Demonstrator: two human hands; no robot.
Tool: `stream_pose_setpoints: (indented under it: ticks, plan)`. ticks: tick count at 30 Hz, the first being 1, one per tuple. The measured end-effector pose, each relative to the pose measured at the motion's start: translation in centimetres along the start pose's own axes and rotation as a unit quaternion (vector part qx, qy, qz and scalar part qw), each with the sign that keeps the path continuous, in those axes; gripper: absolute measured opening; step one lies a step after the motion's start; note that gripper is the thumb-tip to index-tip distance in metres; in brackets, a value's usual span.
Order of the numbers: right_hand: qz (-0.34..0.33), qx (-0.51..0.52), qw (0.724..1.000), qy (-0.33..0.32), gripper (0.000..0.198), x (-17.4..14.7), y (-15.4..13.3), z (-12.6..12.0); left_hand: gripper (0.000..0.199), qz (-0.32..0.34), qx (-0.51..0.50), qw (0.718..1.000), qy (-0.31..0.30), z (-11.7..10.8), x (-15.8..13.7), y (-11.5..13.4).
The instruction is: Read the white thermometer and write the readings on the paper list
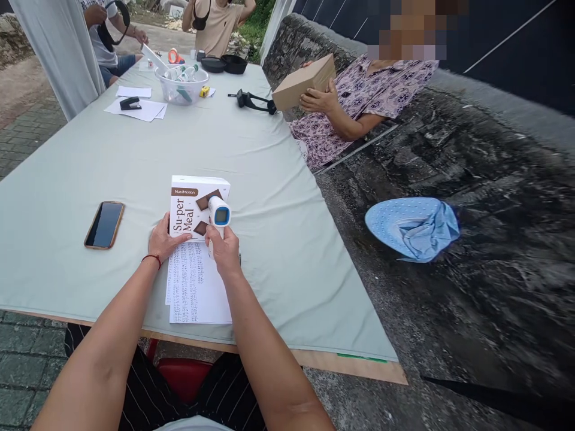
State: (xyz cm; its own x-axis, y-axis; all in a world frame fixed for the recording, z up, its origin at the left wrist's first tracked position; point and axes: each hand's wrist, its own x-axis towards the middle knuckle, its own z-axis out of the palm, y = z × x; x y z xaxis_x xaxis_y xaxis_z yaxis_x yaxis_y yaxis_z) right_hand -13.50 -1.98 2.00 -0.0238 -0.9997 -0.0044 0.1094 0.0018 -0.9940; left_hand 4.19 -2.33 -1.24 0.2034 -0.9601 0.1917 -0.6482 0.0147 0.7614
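A white "Su-per Meal" box (183, 206) with brown chocolate pictures stands tilted on the table in front of me. My left hand (164, 240) grips its lower left corner, thumb across the front face. In my right hand (226, 250) is a white infrared thermometer (220, 211), fingers wrapped round its handle. Its blue-framed screen faces me, and its body covers part of the box's right side. Printed sheets of paper (195, 293) lie under the box and reach toward the table's near edge.
A phone (104, 225) lies to the left. Farther back are a stapler (130, 103) on papers, a clear plastic tub (182, 90), a black head strap (256, 102) and black pans (224, 63). A person at right holds a cardboard box (303, 82). A blue hat (412, 230) lies beyond the table's right edge.
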Motion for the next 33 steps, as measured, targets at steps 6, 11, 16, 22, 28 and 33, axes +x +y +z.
stream_pose_setpoints:
  ticks: [6, 11, 16, 22, 28, 33]
  plan:
    - [-0.004, -0.017, 1.000, -0.007, 0.036, 0.12, 0.22, -0.24, 0.078, 0.005, 0.000, 1.000, 0.001, 0.13, 0.03, -0.26]
    - [-0.004, -0.033, 0.999, -0.008, 0.039, 0.02, 0.17, -0.19, 0.080, 0.002, 0.005, 1.000, 0.002, 0.12, -0.02, -0.24]
    - [-0.001, -0.029, 1.000, 0.006, 0.039, -0.03, 0.01, -0.03, 0.079, 0.001, 0.005, 1.000, 0.000, 0.11, -0.03, -0.14]
    - [0.007, -0.030, 1.000, -0.002, 0.040, -0.08, -0.03, -0.08, 0.079, 0.002, 0.001, 1.000, 0.004, 0.18, -0.04, -0.06]
    - [0.010, -0.033, 0.999, -0.001, 0.040, -0.14, -0.04, 0.00, 0.078, 0.002, -0.005, 1.000, 0.005, 0.22, -0.04, -0.11]
    - [0.019, -0.029, 0.999, -0.006, 0.039, -0.17, -0.19, 0.02, 0.077, 0.001, -0.010, 1.000, 0.006, 0.25, -0.02, -0.17]
